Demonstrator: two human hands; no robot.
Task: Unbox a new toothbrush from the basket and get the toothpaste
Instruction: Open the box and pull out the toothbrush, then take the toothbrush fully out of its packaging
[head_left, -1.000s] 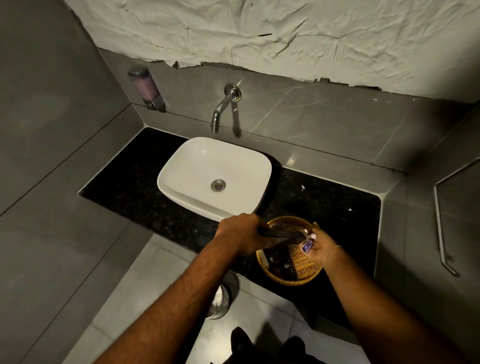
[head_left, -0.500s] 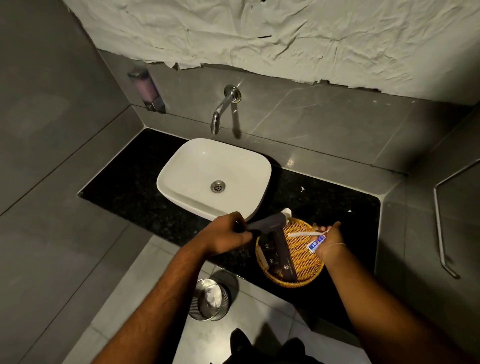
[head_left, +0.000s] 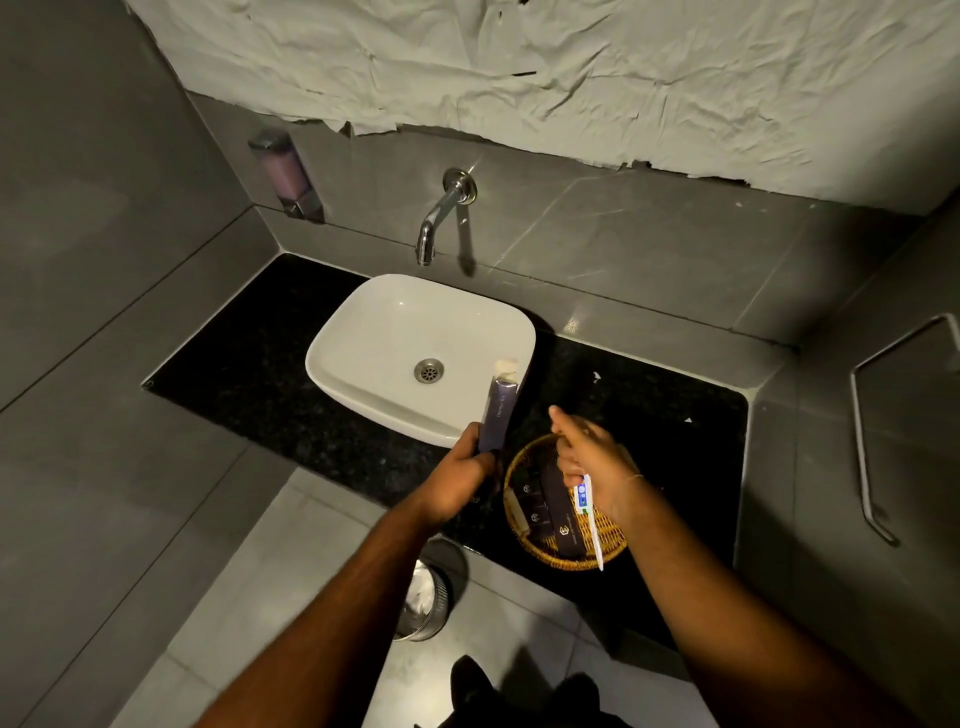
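Wicker basket: round, on the black counter, directly under the right hand, just right of the left wrist.
Basket contents: several dark boxes lying flat, logos up, below the right hand's knuckles.
Left hand: closed around the lower end of a dark purple toothbrush box.
Toothbrush box: near upright, slight tilt, rises from the left fist; pale end flap open at the top, over the sink's near right rim.
Right hand: over the basket, fingers curled, gripping two items; index finger pointing up and away.
Toothpaste: small white tube with blue print, pinned against the right palm, lower end sticking out below the fingers.
Toothbrush: thin white handle, same grip, hangs down from the right hand past the basket's near rim. Head end hidden in the hand.
Hand spacing: apart, not touching; box is left of the right index finger.
Sink: white basin, just beyond the left hand.
Tap: chrome, wall-mounted, beyond both hands above the basin.
Bin: metal, on the floor below the left forearm.
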